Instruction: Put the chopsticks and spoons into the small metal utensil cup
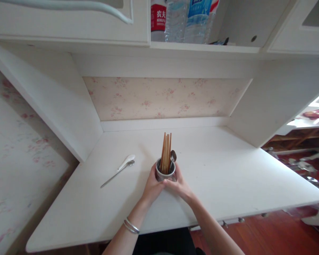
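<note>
My left hand [152, 184] and my right hand [179, 184] are wrapped round the two sides of a grey utensil cup [165, 176], their thumbs meeting at its front. Several wooden chopsticks [166, 153] stand upright in the cup, along with a metal spoon [173, 155] leaning to the right. To the left of my hands a white spoon [127, 160] lies flat, and just below it is a long-handled metal spoon [119, 173]. Whether the cup's base touches the desk is hidden by my hands.
The white desk [215, 173] has side panels at left and right and a floral back wall [162, 99]. Overhead, a shelf [207, 47] holds several plastic bottles [177, 21], beside a cabinet door [69, 21]. Clutter lies on the red floor [255, 233] at right.
</note>
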Demonstrator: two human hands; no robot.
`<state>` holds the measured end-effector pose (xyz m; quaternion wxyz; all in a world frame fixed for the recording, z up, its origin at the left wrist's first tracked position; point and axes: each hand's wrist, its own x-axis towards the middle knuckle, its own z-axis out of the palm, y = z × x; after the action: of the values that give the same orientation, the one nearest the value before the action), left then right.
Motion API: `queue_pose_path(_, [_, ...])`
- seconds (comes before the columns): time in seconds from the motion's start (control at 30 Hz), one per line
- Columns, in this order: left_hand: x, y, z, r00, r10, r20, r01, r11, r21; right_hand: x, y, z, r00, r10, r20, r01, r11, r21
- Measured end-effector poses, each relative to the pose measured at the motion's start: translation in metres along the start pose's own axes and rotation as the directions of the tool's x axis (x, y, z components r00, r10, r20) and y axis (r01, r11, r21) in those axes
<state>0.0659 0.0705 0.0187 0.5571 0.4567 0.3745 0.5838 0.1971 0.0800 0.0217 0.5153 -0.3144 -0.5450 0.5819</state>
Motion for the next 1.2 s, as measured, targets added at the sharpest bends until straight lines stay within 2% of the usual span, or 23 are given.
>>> queue_pose_path(0.13, [0.002,0.001,-0.001,1.0,0.0,0.005,0.0,0.999,0.049,-0.002,0.012,0.002,0.999,0.005,-0.036,-0.006,1.0,-0.009])
queue_pose_path(0.27, [-0.002,0.003,-0.008,0.993,-0.017,0.115,0.003,0.992,0.124,-0.002,0.017,0.0,0.997,-0.016,-0.078,0.012,0.999,-0.042])
queue_pose_path(0.33, [-0.006,0.001,-0.02,0.994,-0.001,0.113,-0.029,0.965,0.259,-0.002,0.018,-0.002,0.997,-0.02,-0.08,0.015,0.998,-0.055])
queue_pose_path(0.4, [-0.009,0.0,-0.038,0.997,0.06,0.046,-0.074,0.873,0.482,-0.002,0.019,-0.004,0.997,-0.015,-0.072,0.011,0.998,-0.055])
queue_pose_path(0.47, [-0.009,0.005,-0.062,0.992,0.126,-0.007,-0.085,0.706,0.703,-0.002,0.018,-0.005,0.998,-0.009,-0.068,0.005,0.999,-0.053])
queue_pose_path(0.5, [-0.008,0.01,-0.075,0.987,0.159,-0.019,-0.08,0.595,0.8,-0.002,0.018,-0.005,0.998,-0.005,-0.065,0.001,0.999,-0.053])
queue_pose_path(0.57, [-0.004,0.025,-0.099,0.973,0.231,-0.011,-0.061,0.302,0.951,-0.001,0.017,-0.005,0.998,-0.001,-0.062,-0.003,0.999,-0.051])
queue_pose_path(0.63, [-0.001,0.043,-0.118,0.968,0.251,-0.003,0.006,-0.009,1.0,-0.001,0.017,-0.005,0.998,0.004,-0.06,-0.007,0.999,-0.041])
queue_pose_path(0.67, [0.0,0.05,-0.124,0.969,0.246,-0.005,0.039,-0.136,0.99,-0.001,0.017,-0.005,0.998,0.008,-0.061,-0.011,0.999,-0.035])
queue_pose_path(0.7, [0.001,0.056,-0.129,0.973,0.23,-0.011,0.067,-0.237,0.969,0.0,0.018,-0.005,0.998,0.013,-0.063,-0.015,1.0,-0.028])
queue_pose_path(0.77, [0.002,0.062,-0.134,0.983,0.183,-0.025,0.09,-0.358,0.929,0.0,0.018,-0.005,0.997,0.02,-0.071,-0.022,1.0,-0.02])
queue_pose_path(0.83, [0.003,0.061,-0.134,0.99,0.137,-0.043,0.095,-0.4,0.911,0.0,0.019,-0.005,0.997,0.025,-0.077,-0.026,1.0,-0.014])
queue_pose_path(0.97, [0.007,0.054,-0.129,0.995,0.053,-0.081,0.095,-0.381,0.92,0.0,0.02,-0.004,0.996,0.019,-0.084,-0.021,1.0,-0.024])
queue_pose_path(1.1, [0.011,0.05,-0.125,0.998,-0.041,-0.043,0.029,-0.301,0.953,-0.001,0.019,-0.005,0.996,0.004,-0.087,-0.008,0.999,-0.044])
queue_pose_path(1.2, [0.013,0.059,-0.117,1.0,-0.011,-0.025,0.022,-0.207,0.978,-0.001,0.019,-0.006,0.997,0.001,-0.078,-0.004,0.999,-0.039])
